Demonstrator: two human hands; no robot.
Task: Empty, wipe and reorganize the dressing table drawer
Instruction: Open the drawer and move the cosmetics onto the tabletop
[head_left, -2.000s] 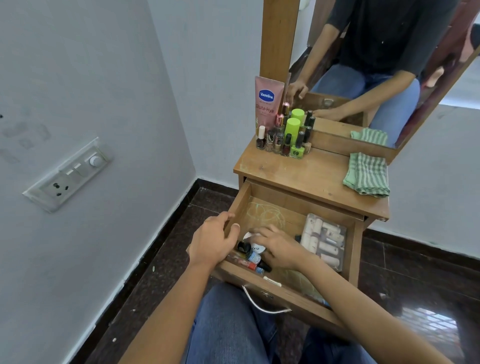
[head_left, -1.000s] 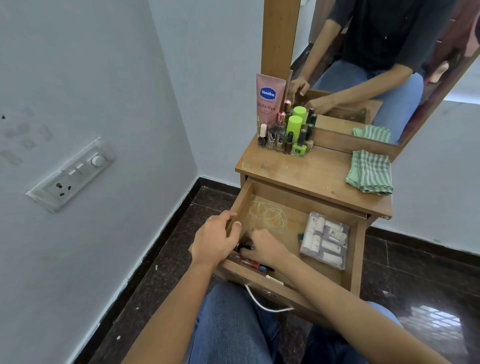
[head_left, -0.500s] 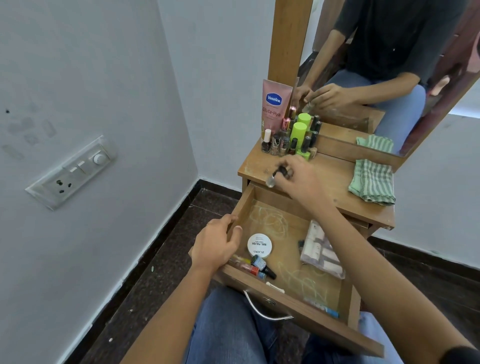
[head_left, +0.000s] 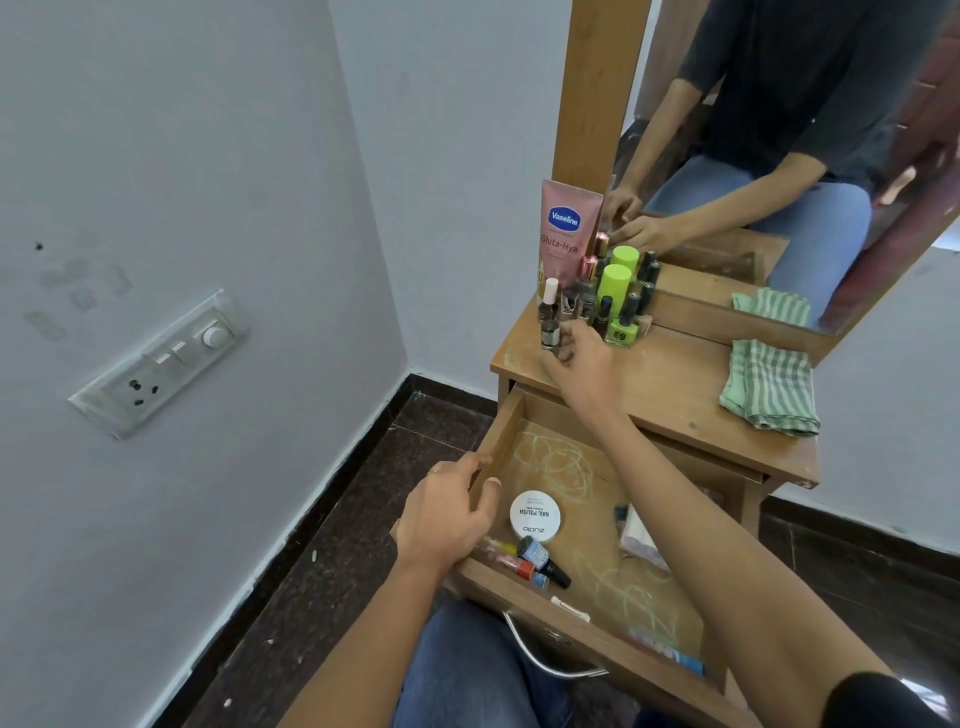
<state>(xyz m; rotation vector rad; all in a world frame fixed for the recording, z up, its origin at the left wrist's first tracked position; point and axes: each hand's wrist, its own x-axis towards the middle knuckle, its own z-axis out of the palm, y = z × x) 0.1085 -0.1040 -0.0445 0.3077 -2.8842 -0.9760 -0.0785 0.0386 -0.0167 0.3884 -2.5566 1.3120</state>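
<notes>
Starting nearest: noting a lap in blue jeans (head_left: 467, 675) close against the front of the open drawer (head_left: 597, 636), with the metal handle (head_left: 545, 662) just above the knees.

Finding the drawer not yet emptied. Recording along its front wall a small white piece (head_left: 569, 608) and, in the front right corner, a blue item (head_left: 680, 660) too small to identify. Recording at front left a blue nail polish bottle (head_left: 543, 561) lying on its side, touching a red-and-orange bottle (head_left: 514, 564), and just behind them a round white tin (head_left: 535, 515) marked NAIL POLISH. Noting pale scribbles across the drawer floor. Noting a clear pouch (head_left: 639, 540) at the right side, mostly hidden under the right forearm.

Observing the left hand (head_left: 447, 514) on the drawer's left wall, grip curled over the top edge with the thumb inside, clamping the wall.

Moving up to the surface (head_left: 675, 400): observing the right hand (head_left: 582, 358) reaching over the drawer to the front left corner, grip curled against a small dark-capped bottle (head_left: 549, 335) standing upright there. Unable to tell whether pinching it or only touching it.

Recording just behind it a tight cluster of upright polish bottles (head_left: 587, 301), a green-capped bottle (head_left: 614, 288) among them, and a pink Vaseline tube (head_left: 563, 228) standing beside the mirror post (head_left: 597, 78). Recording a folded green striped cloth (head_left: 769, 387) at the right of the surface, well apart from the bottles. Noting at the back the mirror (head_left: 753, 130) reflecting the person's arms and the cloth. Noting a switch-and-socket panel (head_left: 156, 364) on the left wall.
</notes>
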